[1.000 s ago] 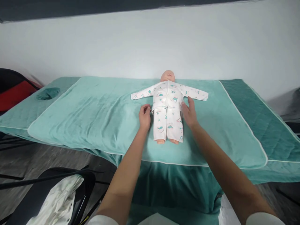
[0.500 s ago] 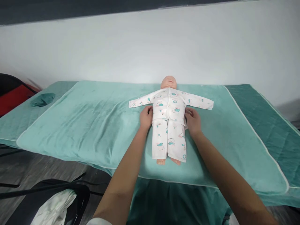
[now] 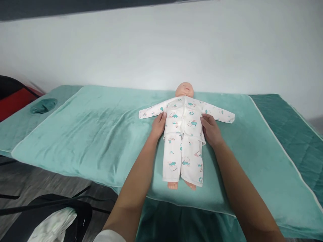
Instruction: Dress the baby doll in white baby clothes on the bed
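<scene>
A baby doll (image 3: pixel 184 89) lies on its back with its arms spread out sideways. It wears a white printed shirt (image 3: pixel 184 116) and matching trousers (image 3: pixel 172 159), and its bare feet stick out below the cuffs. My left hand (image 3: pixel 158 125) is at the left side of the doll's torso, fingers closed against the edge of the shirt. On the opposite side, my right hand (image 3: pixel 211 130) has its fingers curled at the shirt's right edge, below the sleeve. The shirt hem overlaps the top of the trousers. Some fingertips are hidden at the fabric.
The doll lies on a pale green cover (image 3: pixel 75 134) over a massage bed with a face hole (image 3: pixel 44 106) at the left. A white wall (image 3: pixel 151 50) stands behind. A black chair holding white cloth (image 3: pixel 54 225) is at the lower left, beside a red item (image 3: pixel 15 102).
Both hands have moved slightly up along the shirt's sides, from near the hem. The lower shirt edge lies flatter and spreads wider at the right. The view has shifted a little closer.
</scene>
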`<state>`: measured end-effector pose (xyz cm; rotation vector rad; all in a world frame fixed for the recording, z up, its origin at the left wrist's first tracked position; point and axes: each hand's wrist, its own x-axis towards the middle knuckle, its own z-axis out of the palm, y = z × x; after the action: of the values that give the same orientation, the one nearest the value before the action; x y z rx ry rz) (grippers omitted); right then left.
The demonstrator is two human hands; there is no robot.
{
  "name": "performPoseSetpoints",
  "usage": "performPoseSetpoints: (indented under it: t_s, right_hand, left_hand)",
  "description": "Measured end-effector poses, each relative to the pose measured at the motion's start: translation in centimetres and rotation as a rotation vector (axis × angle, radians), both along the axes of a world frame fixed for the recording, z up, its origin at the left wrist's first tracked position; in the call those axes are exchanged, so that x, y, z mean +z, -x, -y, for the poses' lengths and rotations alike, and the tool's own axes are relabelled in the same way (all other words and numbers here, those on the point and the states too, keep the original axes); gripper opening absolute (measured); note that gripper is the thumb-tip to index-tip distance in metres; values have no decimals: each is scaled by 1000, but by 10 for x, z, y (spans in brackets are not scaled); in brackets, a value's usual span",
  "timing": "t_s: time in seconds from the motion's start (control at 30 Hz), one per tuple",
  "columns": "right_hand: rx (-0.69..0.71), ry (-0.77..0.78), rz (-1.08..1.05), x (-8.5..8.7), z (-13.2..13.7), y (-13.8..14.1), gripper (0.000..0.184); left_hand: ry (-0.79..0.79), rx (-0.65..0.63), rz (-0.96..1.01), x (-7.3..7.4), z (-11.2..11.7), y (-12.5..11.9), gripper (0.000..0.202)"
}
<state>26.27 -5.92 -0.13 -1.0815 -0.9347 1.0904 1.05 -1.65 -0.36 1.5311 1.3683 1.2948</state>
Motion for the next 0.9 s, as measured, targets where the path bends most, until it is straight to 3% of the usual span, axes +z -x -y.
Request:
performPoseSetpoints:
  t_s: [0.13, 0.33, 0.4, 0.5, 0.6, 0.73, 0.9]
  right_hand:
    - [52, -39, 15, 5, 2, 2, 42]
    - [61, -20, 38, 8, 3, 5, 46]
    - [-22, 7, 104, 7, 5, 5, 44]
    - [-280, 28, 352, 9, 9, 3, 34]
    - [-463, -63, 559, 21, 8, 5, 26]
    - [-338, -245, 655, 52, -18, 21, 23]
    - [-142, -159, 752, 79, -57, 45, 20]
  left_hand:
    - [9, -109, 68, 1, 0, 0, 45]
    - [4, -72, 35, 0, -3, -1, 43]
    - [-4, -26, -15, 2, -2, -1, 43]
    - [-13, 29, -82, 6, -1, -2, 39]
    - [-31, 104, -104, 5, -5, -3, 27]
    - [-31, 262, -180, 1, -20, -3, 23]
    - [-60, 328, -244, -3, -29, -2, 29]
